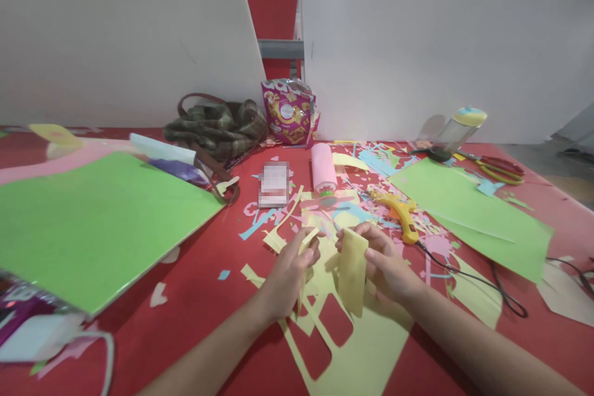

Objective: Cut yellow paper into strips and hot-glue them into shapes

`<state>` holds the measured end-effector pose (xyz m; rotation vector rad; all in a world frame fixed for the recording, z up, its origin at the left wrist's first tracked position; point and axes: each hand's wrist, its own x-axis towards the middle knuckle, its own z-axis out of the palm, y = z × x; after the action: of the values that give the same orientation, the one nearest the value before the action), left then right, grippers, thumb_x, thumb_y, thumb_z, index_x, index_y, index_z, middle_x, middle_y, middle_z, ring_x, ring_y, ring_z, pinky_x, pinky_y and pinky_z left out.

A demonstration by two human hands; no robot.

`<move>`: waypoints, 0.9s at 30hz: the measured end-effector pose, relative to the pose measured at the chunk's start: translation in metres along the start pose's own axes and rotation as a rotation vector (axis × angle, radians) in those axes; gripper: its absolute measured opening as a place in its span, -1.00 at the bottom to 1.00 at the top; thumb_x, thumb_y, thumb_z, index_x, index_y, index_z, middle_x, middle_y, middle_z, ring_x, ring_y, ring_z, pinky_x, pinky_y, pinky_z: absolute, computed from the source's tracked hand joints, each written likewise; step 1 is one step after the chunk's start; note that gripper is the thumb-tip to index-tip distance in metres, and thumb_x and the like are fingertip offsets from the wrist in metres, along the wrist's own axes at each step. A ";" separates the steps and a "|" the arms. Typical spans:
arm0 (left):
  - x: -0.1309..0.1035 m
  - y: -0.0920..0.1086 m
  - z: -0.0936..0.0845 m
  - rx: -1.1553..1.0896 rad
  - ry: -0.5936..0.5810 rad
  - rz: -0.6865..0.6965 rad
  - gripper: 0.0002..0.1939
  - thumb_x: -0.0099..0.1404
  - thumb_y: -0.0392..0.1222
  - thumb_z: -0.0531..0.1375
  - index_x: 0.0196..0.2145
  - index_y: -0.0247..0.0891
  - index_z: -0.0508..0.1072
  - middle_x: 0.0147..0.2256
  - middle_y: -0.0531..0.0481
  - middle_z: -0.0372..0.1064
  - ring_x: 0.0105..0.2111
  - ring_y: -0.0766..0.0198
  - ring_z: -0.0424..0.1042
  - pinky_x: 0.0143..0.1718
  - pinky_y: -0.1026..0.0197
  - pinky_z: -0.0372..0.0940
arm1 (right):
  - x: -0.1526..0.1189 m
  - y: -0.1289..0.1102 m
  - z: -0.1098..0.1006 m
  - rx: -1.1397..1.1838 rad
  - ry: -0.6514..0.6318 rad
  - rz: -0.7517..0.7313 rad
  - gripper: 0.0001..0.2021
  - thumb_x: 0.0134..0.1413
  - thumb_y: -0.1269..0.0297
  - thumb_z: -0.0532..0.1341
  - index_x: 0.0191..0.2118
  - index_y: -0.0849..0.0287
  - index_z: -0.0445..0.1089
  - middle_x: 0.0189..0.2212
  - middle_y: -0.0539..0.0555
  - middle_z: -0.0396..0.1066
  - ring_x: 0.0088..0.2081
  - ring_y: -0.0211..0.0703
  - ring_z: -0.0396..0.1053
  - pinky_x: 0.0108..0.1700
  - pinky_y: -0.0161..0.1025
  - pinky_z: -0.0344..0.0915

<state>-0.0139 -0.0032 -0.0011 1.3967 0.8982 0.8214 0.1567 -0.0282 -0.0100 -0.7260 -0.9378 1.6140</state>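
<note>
My left hand is closed around a narrow yellow paper strip, whose upper end sticks out past the thumb. In my right hand, thumb and fingers pinch the top of a yellow paper piece, held upright and slightly bent. The two papers are apart. Beneath both hands lies a larger yellow paper sheet with rounded openings cut in it. A pink cylinder with a green part at its near end lies just beyond my hands.
Right of my hands are a yellow glue gun with a black cord, green paper, scissors and a tilted bottle. A green board covers the left. Behind stand a snack bag and plaid bag. Paper scraps surround them.
</note>
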 end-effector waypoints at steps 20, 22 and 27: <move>-0.005 -0.003 0.001 -0.131 -0.108 0.048 -0.70 0.20 0.05 -0.23 -0.26 -0.17 0.07 -0.46 0.08 -0.02 -0.49 0.35 0.02 -0.43 0.24 0.09 | -0.002 0.004 0.013 -0.355 0.068 -0.240 -0.77 -0.19 0.23 0.23 -0.35 0.10 0.22 -0.25 0.08 0.22 -0.13 -0.11 0.20 -0.15 -0.17 0.16; -0.005 -0.001 -0.001 -0.048 -0.120 0.083 -0.68 0.20 0.06 -0.24 -0.23 -0.18 0.06 -0.46 0.08 -0.02 -0.49 0.35 0.02 -0.44 0.24 0.09 | -0.002 0.004 0.016 -0.384 0.077 -0.245 -0.77 -0.18 0.23 0.23 -0.34 0.10 0.21 -0.24 0.09 0.22 -0.12 -0.09 0.19 -0.14 -0.14 0.16; -0.007 0.002 -0.003 0.169 -0.126 0.195 -0.66 0.21 0.02 -0.19 -0.14 -0.22 -0.02 -0.41 0.03 0.04 -0.43 0.31 0.10 -0.34 0.16 0.11 | -0.002 0.006 0.021 -0.468 0.087 -0.281 -0.77 -0.19 0.28 0.24 -0.34 0.09 0.20 -0.25 0.08 0.21 -0.11 -0.10 0.19 -0.08 -0.11 0.12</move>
<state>-0.0193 -0.0082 0.0015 1.6854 0.7558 0.8067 0.1368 -0.0350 -0.0051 -0.9266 -1.3096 1.1173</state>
